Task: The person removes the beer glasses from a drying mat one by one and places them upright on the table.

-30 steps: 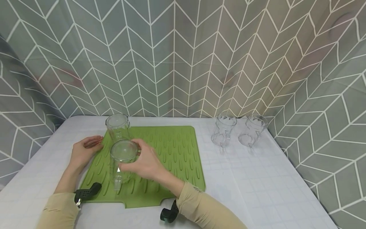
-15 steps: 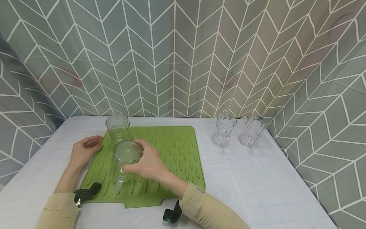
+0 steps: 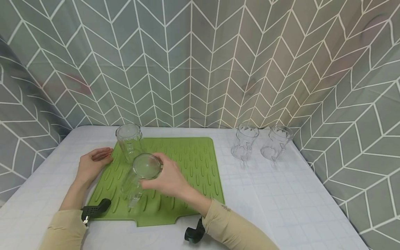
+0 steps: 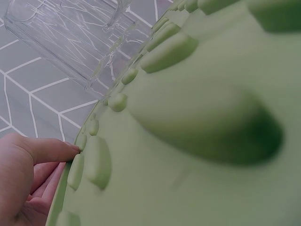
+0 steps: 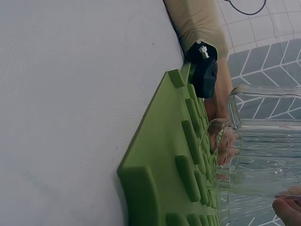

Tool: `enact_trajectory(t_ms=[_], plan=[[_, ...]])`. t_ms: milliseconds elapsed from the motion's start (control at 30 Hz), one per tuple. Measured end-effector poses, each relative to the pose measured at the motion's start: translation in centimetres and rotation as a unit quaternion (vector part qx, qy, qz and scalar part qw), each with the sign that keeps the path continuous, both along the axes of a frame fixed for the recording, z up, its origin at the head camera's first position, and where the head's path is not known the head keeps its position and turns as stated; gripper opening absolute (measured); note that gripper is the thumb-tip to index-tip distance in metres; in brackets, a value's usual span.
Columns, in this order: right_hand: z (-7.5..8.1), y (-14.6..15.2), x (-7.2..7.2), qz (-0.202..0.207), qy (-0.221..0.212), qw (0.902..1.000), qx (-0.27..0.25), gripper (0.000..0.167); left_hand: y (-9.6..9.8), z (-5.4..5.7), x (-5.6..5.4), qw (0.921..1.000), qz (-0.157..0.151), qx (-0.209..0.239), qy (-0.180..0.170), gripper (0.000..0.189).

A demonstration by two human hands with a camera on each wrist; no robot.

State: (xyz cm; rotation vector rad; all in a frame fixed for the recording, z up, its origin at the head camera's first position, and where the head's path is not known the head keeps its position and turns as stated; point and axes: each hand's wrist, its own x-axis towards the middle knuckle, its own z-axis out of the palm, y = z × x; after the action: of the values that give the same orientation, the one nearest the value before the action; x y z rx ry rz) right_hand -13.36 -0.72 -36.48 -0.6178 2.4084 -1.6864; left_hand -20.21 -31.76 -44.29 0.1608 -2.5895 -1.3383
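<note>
A clear glass mug [image 3: 146, 167], upside down over the green ribbed mat [image 3: 190, 166], is held by my right hand [image 3: 168, 178] near its base. It leans to the right, its handle towards me. In the right wrist view the mug's rim is down by the mat, and only a bit of my right fingers [image 5: 288, 211] shows. My left hand [image 3: 93, 165] pinches the mat's left edge, with the thumb on top in the left wrist view. A second glass mug [image 3: 128, 137] stands inverted at the mat's far left corner.
Two more glass mugs, one nearer [image 3: 243, 142] and one farther right [image 3: 276, 142], stand on the white-covered table [image 3: 268, 194]. A patterned grey curtain [image 3: 200, 69] closes off the back and sides. A black wrist camera [image 3: 195, 233] hangs below my right sleeve.
The mug's base has swung right with my right hand, taking it from nearly upright to a clear lean. My left hand and the other mugs stay put.
</note>
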Motion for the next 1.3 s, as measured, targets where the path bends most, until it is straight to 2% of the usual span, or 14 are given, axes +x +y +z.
enact_trajectory(t_ms=[800,1100,1300], plan=[[0.0,2.1,0.1,-0.003,-0.002,0.9992,0.039,0.081,0.2,0.1,0.0,0.9997,0.007,-0.014,-0.019,0.055],[-0.3,3.3,-0.1,-0.004,-0.007,0.9982,0.06,0.085,0.2,0.1,0.0,1.0,0.002,-0.003,-0.003,0.053],[-0.5,4.0,0.0,-0.001,-0.01,0.9976,0.068,0.083,0.2,0.0,0.0,0.9999,0.003,-0.005,-0.008,0.054]])
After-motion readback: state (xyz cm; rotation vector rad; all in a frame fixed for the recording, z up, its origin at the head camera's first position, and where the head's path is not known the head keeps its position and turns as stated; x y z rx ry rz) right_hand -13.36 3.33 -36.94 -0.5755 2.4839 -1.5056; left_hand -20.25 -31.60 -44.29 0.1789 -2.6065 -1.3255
